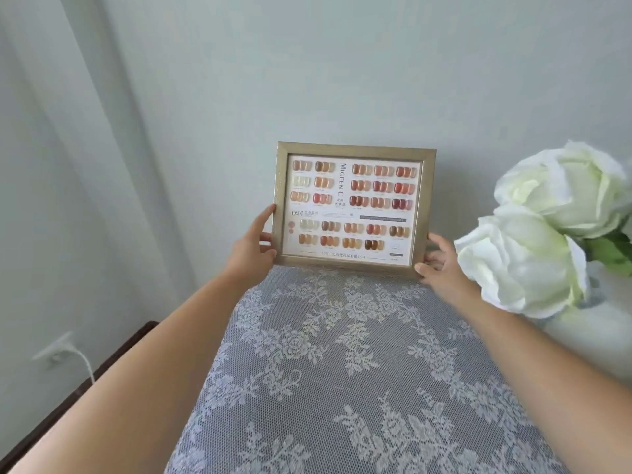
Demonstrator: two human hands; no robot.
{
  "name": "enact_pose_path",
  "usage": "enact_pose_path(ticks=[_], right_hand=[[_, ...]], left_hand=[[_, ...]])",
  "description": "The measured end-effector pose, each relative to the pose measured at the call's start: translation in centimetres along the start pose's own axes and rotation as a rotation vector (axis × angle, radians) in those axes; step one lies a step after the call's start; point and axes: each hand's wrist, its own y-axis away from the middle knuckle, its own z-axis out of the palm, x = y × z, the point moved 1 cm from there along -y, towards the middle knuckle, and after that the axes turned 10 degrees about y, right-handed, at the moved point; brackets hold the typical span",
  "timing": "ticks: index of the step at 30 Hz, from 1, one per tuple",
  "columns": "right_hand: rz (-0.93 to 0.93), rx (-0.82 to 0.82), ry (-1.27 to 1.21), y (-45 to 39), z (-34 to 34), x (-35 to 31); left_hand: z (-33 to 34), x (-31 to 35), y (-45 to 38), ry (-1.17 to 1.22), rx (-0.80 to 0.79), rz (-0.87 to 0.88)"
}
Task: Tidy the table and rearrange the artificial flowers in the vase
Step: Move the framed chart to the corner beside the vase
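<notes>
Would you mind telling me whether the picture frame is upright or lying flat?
Upright: the picture frame faces the camera at the table's far edge, gripped by left hand and right hand.

White artificial flowers (547,230) (two large blooms, green leaves) lean left at the lace-covered table's (342,371) right edge; vase hidden

The vase (612,323) is hidden behind white flowers (533,254) cut off at right.

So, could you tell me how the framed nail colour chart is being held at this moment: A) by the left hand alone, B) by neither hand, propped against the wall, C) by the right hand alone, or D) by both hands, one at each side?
D: the left hand grips the left edge of the framed chart and the right hand grips its lower right corner.
</notes>
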Motion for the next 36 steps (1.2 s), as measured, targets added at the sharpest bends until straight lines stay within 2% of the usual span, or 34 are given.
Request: enact_pose_path(ticks=[4, 9, 13, 29, 36], right_hand=[[-0.145, 0.091, 0.057, -1.4, -0.7, 0.2], [-0.123, 0.105, 0.122, -3.7, -0.9, 0.9], [-0.173, 0.243, 0.138, -4.5, -0.7, 1.5], [-0.196, 0.258, 0.115, -2.1, -0.7, 2.1], [-0.144, 0.228, 0.087, -2.1, -1.0, 2.6]], left_hand=[[1.1, -0.2, -2.8, -0.018, 0.001, 0.006], [3.0, -0.7, -5.6, -0.01, -0.022, 0.014], [4.4, -0.9, -7.0, -0.014, -0.026, 0.026], [4.8, -2.2, -7.1, -0.002, -0.078, 0.086], [4.7, -2.3, -6.3, -0.006, -0.08, 0.113]])
